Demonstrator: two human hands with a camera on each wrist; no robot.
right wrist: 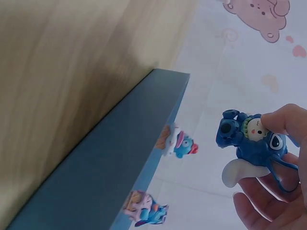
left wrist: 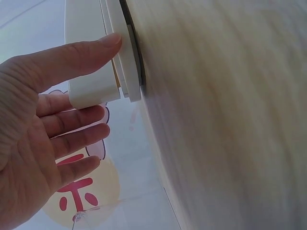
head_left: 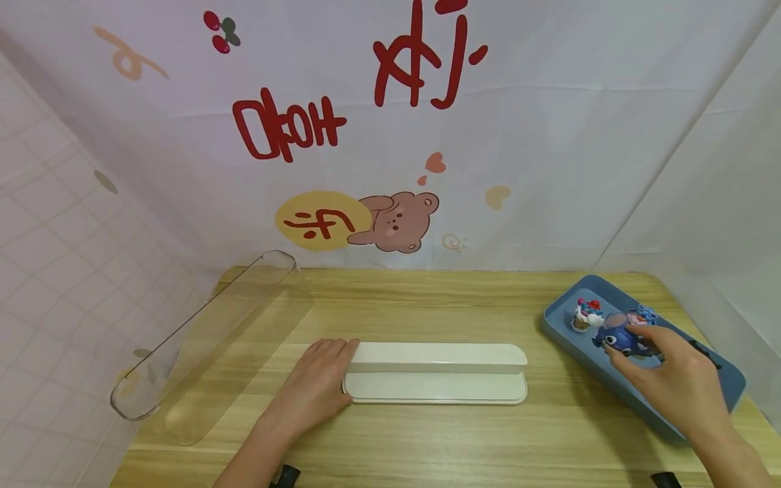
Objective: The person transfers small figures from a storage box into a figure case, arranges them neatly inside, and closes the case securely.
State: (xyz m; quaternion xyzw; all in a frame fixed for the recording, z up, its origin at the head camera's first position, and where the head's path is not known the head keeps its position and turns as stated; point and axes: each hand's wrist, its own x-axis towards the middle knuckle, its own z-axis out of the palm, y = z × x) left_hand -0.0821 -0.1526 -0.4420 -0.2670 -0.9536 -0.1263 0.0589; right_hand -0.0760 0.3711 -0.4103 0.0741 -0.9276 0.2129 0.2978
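Note:
My left hand (head_left: 329, 356) lies flat with straight fingers against the left end of a long white stepped stand (head_left: 436, 373) on the wooden table. In the left wrist view the left hand (left wrist: 72, 96) is spread and its thumb touches the white stand (left wrist: 91, 57). My right hand (head_left: 634, 349) pinches a blue cartoon figurine (head_left: 619, 337) over the blue tray (head_left: 726, 390). The right wrist view shows the right hand (right wrist: 268, 163) with fingers and thumb curled round the blue figurine (right wrist: 249, 139) above the tray's wall (right wrist: 120, 163).
Two more small figurines (head_left: 584, 316) (head_left: 645, 313) sit in the tray, also seen as small figurines (right wrist: 177, 142) (right wrist: 144, 208) in the right wrist view. A long clear plastic cover (head_left: 207, 332) lies at the table's left. A printed cloth backdrop (head_left: 390, 135) closes the back and sides.

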